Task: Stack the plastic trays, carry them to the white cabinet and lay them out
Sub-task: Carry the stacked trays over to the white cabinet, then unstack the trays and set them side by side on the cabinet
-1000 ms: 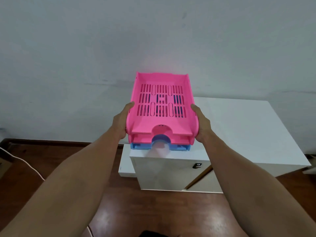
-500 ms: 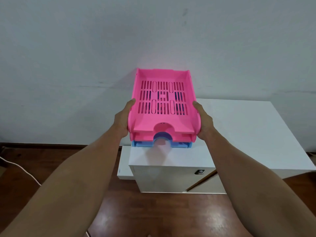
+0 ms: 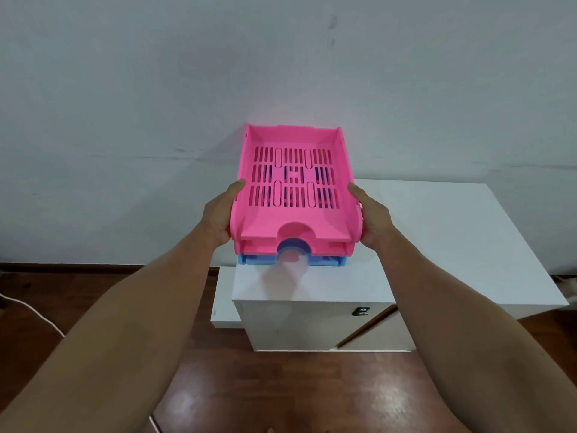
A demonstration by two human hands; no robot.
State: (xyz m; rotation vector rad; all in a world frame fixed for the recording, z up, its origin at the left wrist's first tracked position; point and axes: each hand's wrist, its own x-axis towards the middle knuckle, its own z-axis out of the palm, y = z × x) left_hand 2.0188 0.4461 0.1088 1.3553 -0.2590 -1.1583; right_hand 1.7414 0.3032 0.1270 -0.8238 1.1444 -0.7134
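Note:
I hold a stack of plastic trays in front of me: a pink slotted tray [image 3: 293, 220] on top, a second pink one just under it, and a blue tray [image 3: 327, 261] at the bottom. My left hand [image 3: 218, 214] grips the stack's left side and my right hand [image 3: 373, 215] grips its right side. The stack hovers over the near left part of the white cabinet [image 3: 437, 245], close to its top; whether it touches, I cannot tell.
A grey-white wall [image 3: 187, 89] rises right behind the cabinet. A lower white block [image 3: 224, 301] sits against the cabinet's left side. The floor [image 3: 281, 385] is dark glossy wood, with a white cable [image 3: 37, 314] at far left. The cabinet's front carries a small black latch [image 3: 359, 311].
The tray stack has moved forward and slightly up, over the cabinet's near left corner. Both hands keep the same grip on its sides.

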